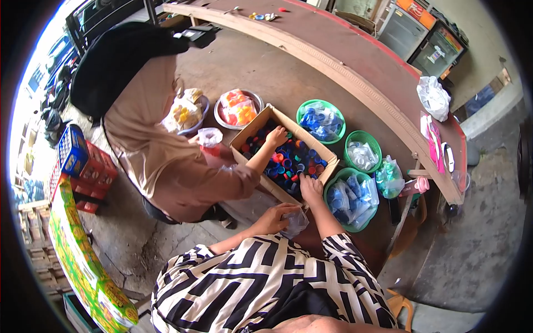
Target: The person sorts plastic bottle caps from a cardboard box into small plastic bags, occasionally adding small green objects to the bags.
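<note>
A clear plastic bag [296, 223] is held in my left hand [275, 219], its fingers closed on the film just outside the near edge of a cardboard box [328, 168]. Loose bottle caps [288, 161], mostly blue, red and black, fill the box. My right hand [312, 190] reaches over the box's near right corner, fingers drawn together and pointing down at the caps; what is between the fingertips is hidden. Across from it, a co-worker's hand [276, 137] reaches into the caps from the left.
Right of the box stand green baskets [361, 219] with bagged blue and clear caps. Beyond it are a metal bowl [260, 105] of orange and red bags and a clear cup [210, 137]. A co-worker [183, 177] stands at left. A long wooden ledge [333, 66] runs behind.
</note>
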{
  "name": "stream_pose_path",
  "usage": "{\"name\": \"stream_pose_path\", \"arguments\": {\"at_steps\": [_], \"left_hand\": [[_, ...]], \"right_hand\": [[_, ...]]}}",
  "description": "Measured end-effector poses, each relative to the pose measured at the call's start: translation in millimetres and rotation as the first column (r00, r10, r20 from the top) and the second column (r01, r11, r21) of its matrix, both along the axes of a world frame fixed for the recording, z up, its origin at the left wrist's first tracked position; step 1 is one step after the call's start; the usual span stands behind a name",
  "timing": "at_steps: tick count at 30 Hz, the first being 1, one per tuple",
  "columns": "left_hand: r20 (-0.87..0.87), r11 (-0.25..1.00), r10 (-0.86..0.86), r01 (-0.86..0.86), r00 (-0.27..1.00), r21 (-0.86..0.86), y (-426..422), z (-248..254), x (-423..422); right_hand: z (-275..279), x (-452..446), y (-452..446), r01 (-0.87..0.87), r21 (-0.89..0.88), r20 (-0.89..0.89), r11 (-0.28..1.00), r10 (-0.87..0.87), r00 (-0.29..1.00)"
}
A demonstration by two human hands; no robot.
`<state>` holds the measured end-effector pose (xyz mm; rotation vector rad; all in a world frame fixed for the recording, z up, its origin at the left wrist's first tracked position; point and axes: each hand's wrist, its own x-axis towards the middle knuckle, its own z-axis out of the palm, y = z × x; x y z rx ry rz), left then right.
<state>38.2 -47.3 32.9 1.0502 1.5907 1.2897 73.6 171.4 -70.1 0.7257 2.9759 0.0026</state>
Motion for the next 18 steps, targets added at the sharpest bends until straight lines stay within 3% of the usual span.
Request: {"name": "stream_pose_path", "arguments": {"at_steps": [2, 6, 8, 10, 13, 14, 16, 18], "left_hand": [[0.047, 0.999, 0.004, -0.002, 0.999, -0.044, -8, 3, 12], [-0.015, 0.989, 0.079, -0.076, 0.997, 0.128, -25, -4, 45], [-0.045, 0.976, 0.128, -0.118, 0.991, 0.181, -36, -4, 62], [-0.170, 0.959, 0.199, -0.156, 0.965, 0.237, -47, -1, 79], [-0.095, 0.965, 0.230, -0.215, 0.968, 0.150, -62, 7, 105], [-0.084, 0.965, 0.242, -0.231, 0.967, 0.128, -66, 7, 114], [-0.096, 0.960, 0.260, -0.246, 0.961, 0.134, -73, -4, 133], [-0.112, 0.956, 0.273, -0.256, 0.955, 0.145, -78, -6, 150]], "right_hand": [[-2, -1, 2, 0.005, 0.001, 0.030, 1.000, -0.005, 1.000], [6, 3, -2, -0.005, 0.056, 0.006, 0.998, 0.005, 1.000], [3, -1, 3, -0.016, -0.023, 0.031, 1.000, 0.017, 0.999], [9, -2, 3, -0.040, -0.103, -0.080, 0.994, 0.032, 0.996], [8, 11, 8, -0.251, -0.382, -0.522, 0.889, 0.017, 0.853], [3, 13, 13, -0.282, -0.358, -0.556, 0.890, 0.040, 0.830], [32, 32, 0, -0.191, -0.679, -0.473, 0.709, -0.223, 0.852], [42, 51, -9, -0.200, -0.855, -0.407, 0.478, -0.382, 0.830]]}}
